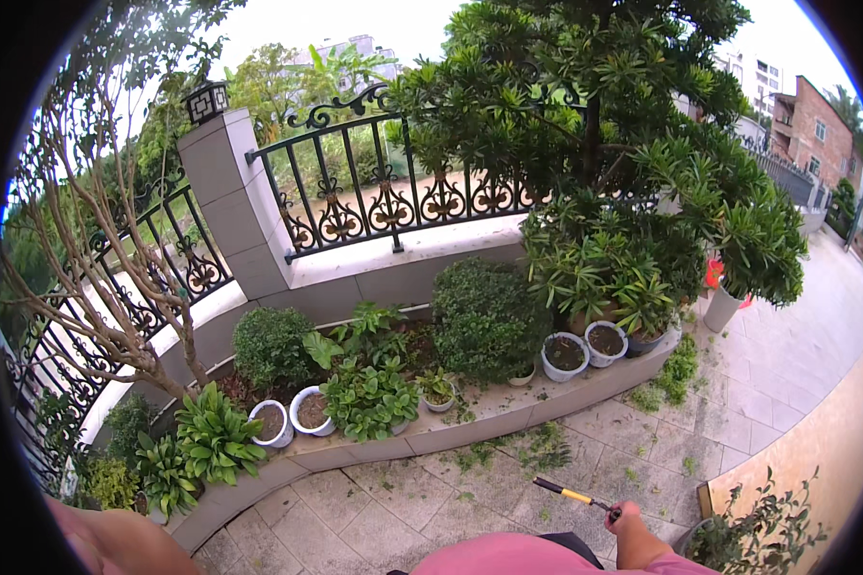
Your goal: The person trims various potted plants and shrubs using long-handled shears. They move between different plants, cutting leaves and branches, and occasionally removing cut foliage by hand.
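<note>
My right hand (623, 519), low in the picture, is closed around one end of a garden hand tool (575, 495). This tool has a yellow and black handle that points away to the left over the paving, and a short dark metal part next to my fingers. Its exact kind is hard to tell. A bare part of my left arm (126, 535) fills the lower left corner; the left hand itself is out of view. Green clippings (546, 447) lie on the tiles just beyond the tool.
A curved raised planter edge (374, 454) crosses ahead. It bears white pots of soil (565, 357), leafy plants (371, 397) and a rounded shrub (489, 320). Behind stand a wall with a black iron fence (395, 194) and a tree (597, 93). A wooden board (798, 460) and potted plant (755, 528) are at right.
</note>
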Available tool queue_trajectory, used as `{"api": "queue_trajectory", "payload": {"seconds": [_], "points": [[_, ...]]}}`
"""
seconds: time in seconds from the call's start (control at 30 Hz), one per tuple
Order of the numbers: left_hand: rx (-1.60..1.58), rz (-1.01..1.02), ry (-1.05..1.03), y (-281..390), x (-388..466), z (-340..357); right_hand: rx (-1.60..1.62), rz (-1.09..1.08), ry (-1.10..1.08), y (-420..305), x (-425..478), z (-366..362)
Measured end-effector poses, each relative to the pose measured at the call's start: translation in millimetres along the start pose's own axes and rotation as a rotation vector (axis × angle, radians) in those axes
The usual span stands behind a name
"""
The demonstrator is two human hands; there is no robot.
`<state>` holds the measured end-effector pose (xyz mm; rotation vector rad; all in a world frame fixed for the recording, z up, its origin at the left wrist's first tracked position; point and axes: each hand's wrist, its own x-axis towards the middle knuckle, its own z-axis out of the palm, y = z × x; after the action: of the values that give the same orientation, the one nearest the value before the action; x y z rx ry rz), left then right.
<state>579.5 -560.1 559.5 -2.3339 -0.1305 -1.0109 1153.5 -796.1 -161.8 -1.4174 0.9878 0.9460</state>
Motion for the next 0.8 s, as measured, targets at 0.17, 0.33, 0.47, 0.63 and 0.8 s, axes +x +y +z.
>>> {"api": "queue_trajectory", "payload": {"seconds": [0.17,0.33,0.47,0.63,0.8], "points": [[-0.045,0.000,0.037,18.2,-2.9,3.3,-0.178,-0.176,-0.006,4.3,-23.1,11.6],[-0.041,0.027,0.046,27.5,0.4,5.8,-0.259,-0.128,-0.059,9.3,-48.3,28.4],[-0.036,0.036,0.037,32.0,2.8,7.3,-0.320,-0.120,-0.108,10.9,-48.9,42.2],[-0.033,0.038,0.009,31.6,7.1,5.9,-0.450,-0.144,-0.258,13.2,-67.5,52.9],[-0.057,0.048,0.029,34.2,19.8,15.7,-0.626,-0.202,-0.403,18.6,-127.8,76.6]]}}
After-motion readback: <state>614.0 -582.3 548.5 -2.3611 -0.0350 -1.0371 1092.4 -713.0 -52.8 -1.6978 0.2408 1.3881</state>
